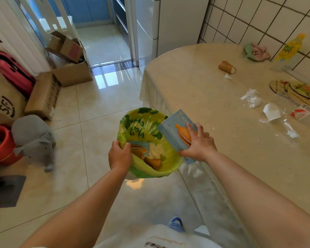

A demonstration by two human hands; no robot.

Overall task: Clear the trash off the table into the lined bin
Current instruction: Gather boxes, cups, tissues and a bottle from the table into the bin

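- Head view: bin (147, 140) with green printed liner is held off the floor, just beside the rounded near edge of the tabletop (195, 97).
- Left hand (120, 154) grips the near-left rim of the bin, fingers curled over the liner edge.
- Right hand (198, 142) holds a light-blue snack packet (175, 130), fingers spread over its face, thumb under; packet is tilted over the right rim of the bin, partly above the opening.
- Inside the bin: another blue-and-orange wrapper (139, 149) and a crumpled white tissue (156, 150).
- Packet print: an orange sandwich biscuit; letters near the top read roughly "Yuo…", rest unreadable. Liner shows lime slices and green script, not legible.
- On the tabletop: tipped brown paper cup (226, 66), small white scrap (228, 76), crumpled clear plastic (251, 98), white paper cup (272, 111) on its side, small red-and-white carton (301, 113), clear film (291, 130) near the right edge of the view.
- Far right: round printed coasters (301, 92), pink-green cloth (257, 52), yellow-labelled bottle (288, 51) against the tiled wall; label reads something like "C100", blurred.
- Open floor (100, 111) lies left of the tabletop, running to a doorway. Cardboard boxes (43, 97), a red suitcase (13, 72), a grey plush elephant (34, 138) and a red bucket (0, 144) line the left edge.
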